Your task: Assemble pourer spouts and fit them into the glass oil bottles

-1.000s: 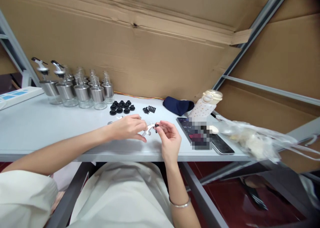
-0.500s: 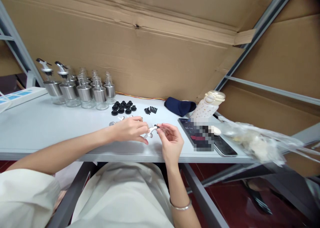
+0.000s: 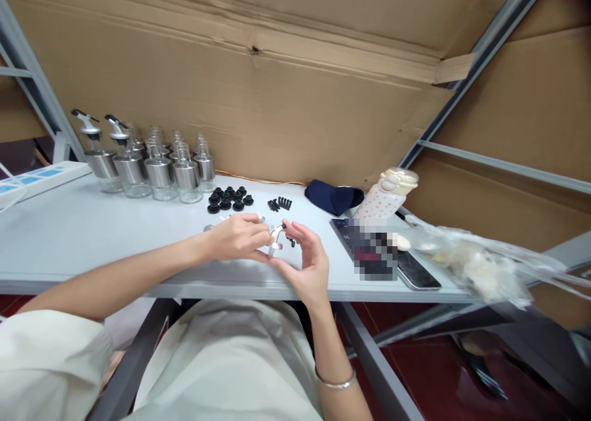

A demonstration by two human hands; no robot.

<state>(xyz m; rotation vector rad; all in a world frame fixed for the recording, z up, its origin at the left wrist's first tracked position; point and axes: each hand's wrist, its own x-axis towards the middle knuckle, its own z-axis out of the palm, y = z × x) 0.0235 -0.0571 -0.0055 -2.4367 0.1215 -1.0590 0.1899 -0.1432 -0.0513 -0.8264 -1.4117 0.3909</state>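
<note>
From where I stand, the spout (image 3: 276,244) is between the two hands, nearer the person than the black stoppers (image 3: 229,200) and to their right. The left hand (image 3: 241,236) pinches it from one side, fingers curled close. The right hand (image 3: 308,262) bows around the other, a fingertip at the black tip and the thumb low by the base, so the spout looks gripped between them. A small black part shows by the right hand too; I can't tell whether it is held.

I'd guess the spout is light and stiff, its smooth silvery skin a bit slippery, the thin curved neck its weak point. The broad base seems the place to hold firmly, with only a light touch at the tip.

Left of the stoppers and farther back stand the bottles (image 3: 161,170). I see no liquid in their glass; steel sleeves hide the middles. Two carry spouts. Well to the right of the stoppers, the lidded flask (image 3: 381,198) keeps its contents hidden; beyond it, the clear bag (image 3: 478,264) holds something pale I can't make out.
</note>
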